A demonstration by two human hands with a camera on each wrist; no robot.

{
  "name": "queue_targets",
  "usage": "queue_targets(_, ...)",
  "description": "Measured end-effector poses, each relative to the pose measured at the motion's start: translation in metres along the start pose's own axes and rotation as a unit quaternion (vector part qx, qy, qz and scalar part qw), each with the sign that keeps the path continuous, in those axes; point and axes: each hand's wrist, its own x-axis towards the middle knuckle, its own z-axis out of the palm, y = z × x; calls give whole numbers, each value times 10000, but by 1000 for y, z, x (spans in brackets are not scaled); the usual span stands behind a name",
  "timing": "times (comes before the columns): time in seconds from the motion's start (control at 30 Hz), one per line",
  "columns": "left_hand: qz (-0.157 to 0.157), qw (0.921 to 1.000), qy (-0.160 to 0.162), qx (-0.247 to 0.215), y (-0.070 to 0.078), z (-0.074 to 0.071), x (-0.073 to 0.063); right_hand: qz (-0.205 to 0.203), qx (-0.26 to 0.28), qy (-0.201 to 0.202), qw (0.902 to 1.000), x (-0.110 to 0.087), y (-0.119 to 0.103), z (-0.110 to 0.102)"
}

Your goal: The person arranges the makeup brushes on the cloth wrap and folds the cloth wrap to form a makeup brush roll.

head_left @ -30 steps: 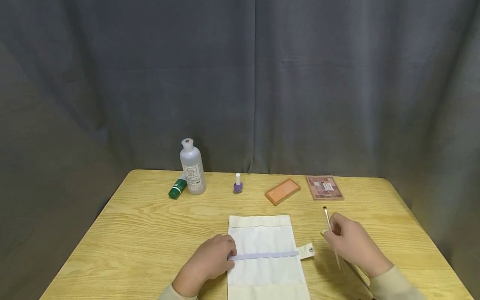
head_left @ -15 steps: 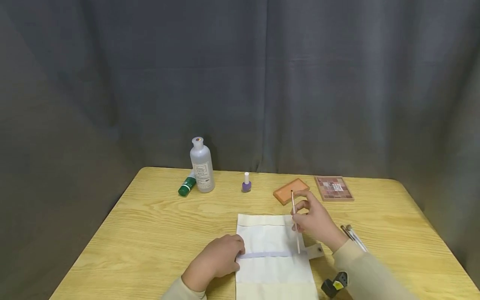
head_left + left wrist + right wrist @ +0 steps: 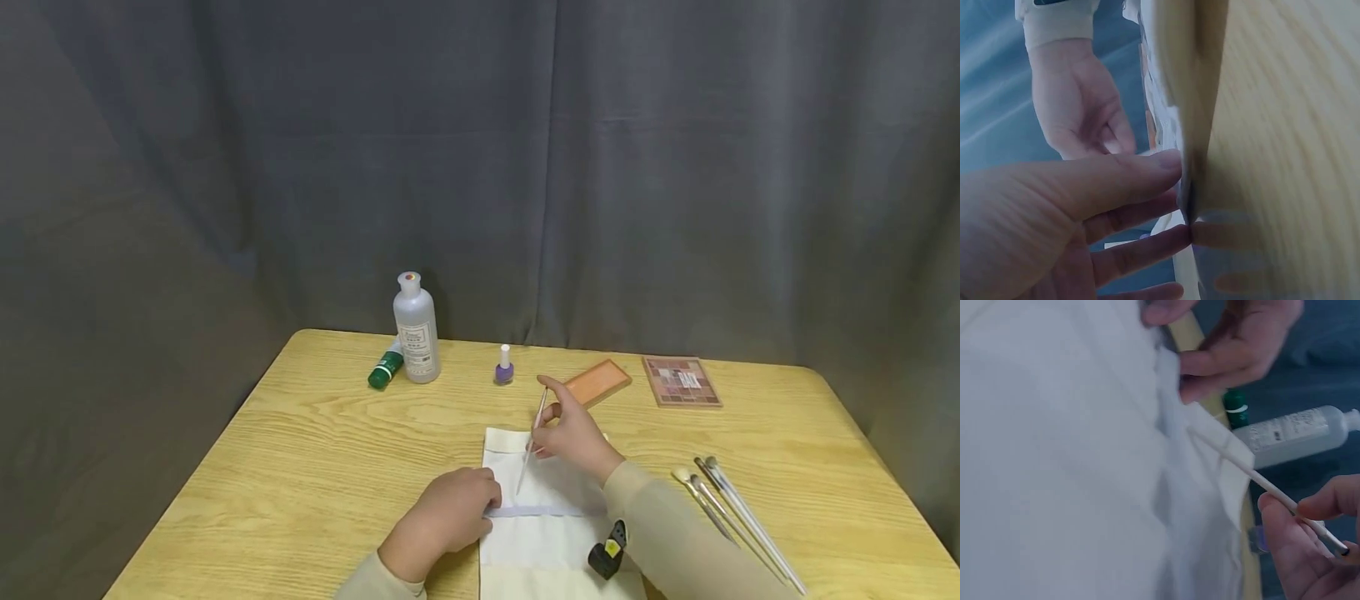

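A white cloth brush roll [image 3: 525, 546], crossed by a lavender band [image 3: 543, 511], lies flat at the front of the table. At its left edge, level with the band, my left hand [image 3: 448, 518] pinches the cloth between thumb and fingers. My right hand [image 3: 576, 440] holds a thin makeup brush [image 3: 522, 471] above the roll, handle end down, dark tip up. In the right wrist view the handle of that brush [image 3: 1254, 476] points at the cloth near the band; whether it touches is unclear. The right forearm hides part of the roll's right side.
Several makeup brushes [image 3: 738, 504] lie right of the right forearm. Along the back stand a clear bottle [image 3: 417, 333] and a purple nail polish bottle [image 3: 504, 371]. A green tube [image 3: 386, 367], an orange case [image 3: 600, 383] and an eyeshadow palette [image 3: 682, 382] lie there too.
My right hand has carried the makeup brush left from the brush pile to above the roll's upper half. The left hand keeps its place at the edge. The head view has shifted slightly.
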Motion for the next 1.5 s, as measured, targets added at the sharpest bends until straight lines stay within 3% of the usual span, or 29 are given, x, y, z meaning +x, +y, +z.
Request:
queue_targets(0.23,12,9999,-73,-119,-2,-1,0,0,197,-260,9995,8,5,23)
queue_targets(0.5,72,9999,-108,-64,-2,0,0,153,204,-244,9994,10,4,39)
queue_targets(0.83,-135,9995,-285,85,10,-2,0,126,-27,-867,9961,-5,5,41)
queue_targets(1.2,-144,9992,-368,-22,10,1,2,313,25,-1188,9924,-19,5,42)
queue_targets(1.5,-74,9988,-383,-304,8,-2,1,325,-429,-1394,9888,-25,8,40)
